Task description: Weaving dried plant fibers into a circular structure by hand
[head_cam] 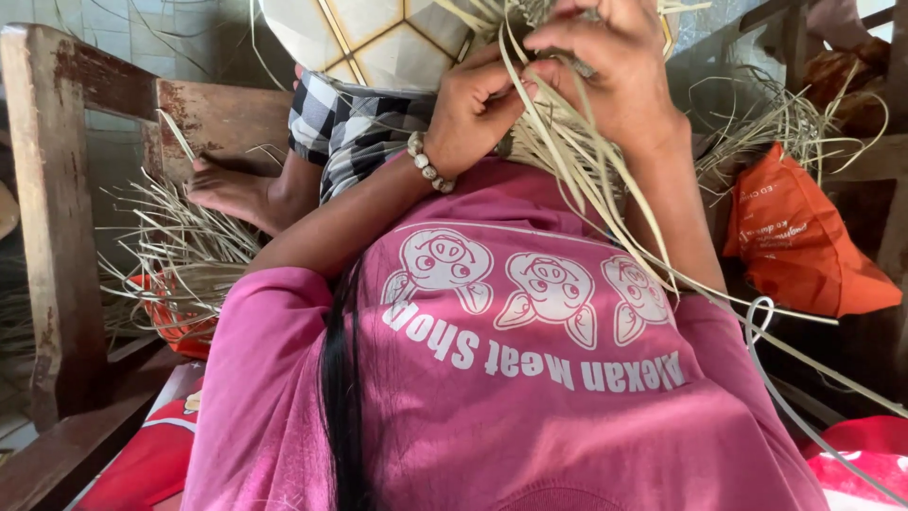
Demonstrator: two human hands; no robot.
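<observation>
Two hands working a bundle of dry straw strips above a pink shirt.

From the left: a worn wooden bench (pixel 57 218), loose straw (pixel 180 255) beside a bare foot (pixel 232 189), then the left hand (pixel 473 109) (bead bracelet (pixel 427 163) at the wrist) curled closed on the straw strips (pixel 558 142). The right hand (pixel 615 71) clamps the same strips from above, fingers folded over them. The strips hang down across the pink shirt (pixel 530 378). An orange bag (pixel 799 241) lies at the far right.
</observation>
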